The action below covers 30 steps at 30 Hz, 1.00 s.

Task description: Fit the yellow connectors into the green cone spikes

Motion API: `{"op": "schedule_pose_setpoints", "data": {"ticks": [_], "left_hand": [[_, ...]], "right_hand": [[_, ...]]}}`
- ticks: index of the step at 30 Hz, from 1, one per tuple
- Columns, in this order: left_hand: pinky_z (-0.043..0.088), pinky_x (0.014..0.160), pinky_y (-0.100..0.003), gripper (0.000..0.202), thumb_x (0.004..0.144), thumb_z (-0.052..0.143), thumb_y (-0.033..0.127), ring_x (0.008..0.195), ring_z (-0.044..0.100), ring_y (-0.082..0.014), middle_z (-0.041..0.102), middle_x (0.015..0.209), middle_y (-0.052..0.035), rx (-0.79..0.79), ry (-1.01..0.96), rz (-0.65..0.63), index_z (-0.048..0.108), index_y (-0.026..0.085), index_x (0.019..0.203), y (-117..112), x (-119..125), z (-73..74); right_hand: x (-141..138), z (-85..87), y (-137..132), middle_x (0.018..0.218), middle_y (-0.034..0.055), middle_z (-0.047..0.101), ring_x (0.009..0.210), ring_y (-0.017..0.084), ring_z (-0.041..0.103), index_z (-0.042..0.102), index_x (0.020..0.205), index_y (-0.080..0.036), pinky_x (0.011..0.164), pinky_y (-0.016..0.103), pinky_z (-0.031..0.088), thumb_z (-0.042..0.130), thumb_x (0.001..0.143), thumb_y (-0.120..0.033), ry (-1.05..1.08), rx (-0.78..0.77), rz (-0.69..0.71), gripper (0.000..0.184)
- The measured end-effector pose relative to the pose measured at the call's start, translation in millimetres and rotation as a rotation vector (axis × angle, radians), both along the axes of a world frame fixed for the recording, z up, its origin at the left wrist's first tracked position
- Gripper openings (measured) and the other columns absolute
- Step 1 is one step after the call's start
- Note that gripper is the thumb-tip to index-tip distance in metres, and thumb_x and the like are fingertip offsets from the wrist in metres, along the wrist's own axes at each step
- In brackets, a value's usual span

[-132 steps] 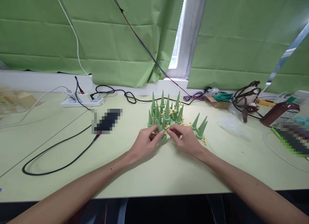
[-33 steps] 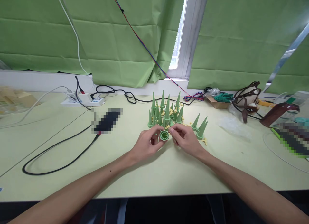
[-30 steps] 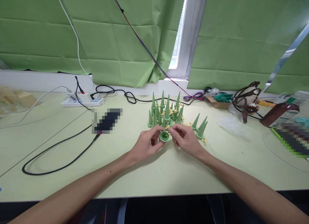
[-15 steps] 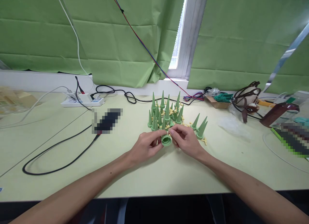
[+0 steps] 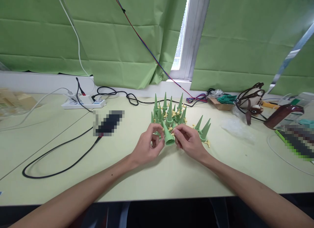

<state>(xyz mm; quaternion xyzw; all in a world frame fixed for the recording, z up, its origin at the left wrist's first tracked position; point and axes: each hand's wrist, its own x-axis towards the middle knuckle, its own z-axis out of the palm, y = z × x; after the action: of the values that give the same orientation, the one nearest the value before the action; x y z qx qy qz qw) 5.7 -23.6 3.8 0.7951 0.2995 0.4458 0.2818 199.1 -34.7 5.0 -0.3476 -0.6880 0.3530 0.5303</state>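
A green plastic cone (image 5: 168,135) is held between both hands just above the pale green table (image 5: 157,175), its tip pointing up and away. My left hand (image 5: 147,145) pinches its left side with fingers curled. My right hand (image 5: 188,140) pinches its right side near a small yellow piece. Right behind them stands a cluster of several upright green cones (image 5: 169,112) with yellow bits among them. Three more cones (image 5: 203,127) lean together to the right of my right hand.
A black cable (image 5: 59,156) loops across the left of the table from a blurred dark device (image 5: 108,123). A white power strip (image 5: 83,103) lies at the back left. Bags, a box and clutter (image 5: 252,102) fill the back right. Green curtains hang behind.
The cone in my hands has turned: its open round base faced me a second ago, and its tip now points up and away. Both hands have stayed in place.
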Motion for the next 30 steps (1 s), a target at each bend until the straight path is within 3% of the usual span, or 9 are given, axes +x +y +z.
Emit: {"op": "schedule_pose_setpoints", "data": {"ticks": [3, 6, 10, 17, 24, 30], "left_hand": [[0.036, 0.045, -0.017, 0.012, 0.094, 0.054, 0.027, 0.049, 0.045, -0.0039, 0.052, 0.082, 0.003, -0.112, -0.08, 0.06, 0.045, 0.02, 0.098, 0.4, 1.5, 3.7], [0.037, 0.046, -0.02, 0.03, 0.098, 0.048, 0.041, 0.046, 0.044, -0.0051, 0.05, 0.068, 0.0036, -0.249, -0.085, 0.05, 0.051, 0.017, 0.081, 2.0, 1.8, 9.0], [0.033, 0.043, -0.021, 0.047, 0.098, 0.046, 0.051, 0.04, 0.043, -0.0069, 0.044, 0.051, 0.0044, -0.455, -0.053, -0.059, 0.052, 0.015, 0.069, 4.5, 2.2, 12.4], [0.032, 0.04, -0.02, 0.04, 0.091, 0.059, 0.053, 0.04, 0.045, -0.0083, 0.043, 0.048, 0.0063, -0.702, -0.133, -0.209, 0.053, 0.017, 0.076, 5.2, 4.5, 6.2], [0.032, 0.042, -0.022, 0.034, 0.091, 0.06, 0.049, 0.042, 0.043, -0.0083, 0.045, 0.05, 0.0063, -0.516, -0.024, -0.138, 0.054, 0.017, 0.08, 3.7, 1.7, 9.4], [0.035, 0.049, -0.022, 0.027, 0.09, 0.063, 0.039, 0.054, 0.044, -0.0082, 0.053, 0.07, 0.0009, -0.088, 0.092, 0.047, 0.057, 0.015, 0.078, 2.7, 2.4, 2.9]], "right_hand": [[0.2, -1.2, 0.5, 0.055, -0.0057, 0.048, 0.045, 0.009, 0.046, 0.057, 0.083, -0.019, 0.047, 0.023, 0.038, 0.052, 0.1, -0.034, 0.015, 0.019, 0.004, 0.023], [0.3, -2.6, 1.3, 0.056, -0.0057, 0.048, 0.045, 0.009, 0.046, 0.057, 0.084, -0.019, 0.047, 0.023, 0.038, 0.051, 0.1, -0.033, 0.019, 0.033, 0.008, 0.022], [0.5, -2.4, 1.7, 0.057, -0.0054, 0.048, 0.046, 0.009, 0.046, 0.057, 0.084, -0.019, 0.048, 0.023, 0.038, 0.051, 0.1, -0.031, -0.002, 0.042, 0.013, 0.022], [-0.5, 0.2, 0.6, 0.057, -0.005, 0.048, 0.048, 0.009, 0.044, 0.057, 0.081, -0.019, 0.049, 0.024, 0.036, 0.05, 0.1, -0.029, -0.061, 0.053, 0.007, 0.022], [0.0, -1.0, 1.6, 0.058, -0.004, 0.049, 0.05, 0.01, 0.044, 0.057, 0.079, -0.019, 0.05, 0.024, 0.035, 0.052, 0.098, -0.03, -0.106, 0.034, -0.027, 0.023], [-1.4, -1.3, 3.3, 0.058, -0.0034, 0.049, 0.049, 0.01, 0.045, 0.057, 0.079, -0.018, 0.049, 0.024, 0.035, 0.052, 0.097, -0.035, -0.136, 0.001, -0.048, 0.025]]}}
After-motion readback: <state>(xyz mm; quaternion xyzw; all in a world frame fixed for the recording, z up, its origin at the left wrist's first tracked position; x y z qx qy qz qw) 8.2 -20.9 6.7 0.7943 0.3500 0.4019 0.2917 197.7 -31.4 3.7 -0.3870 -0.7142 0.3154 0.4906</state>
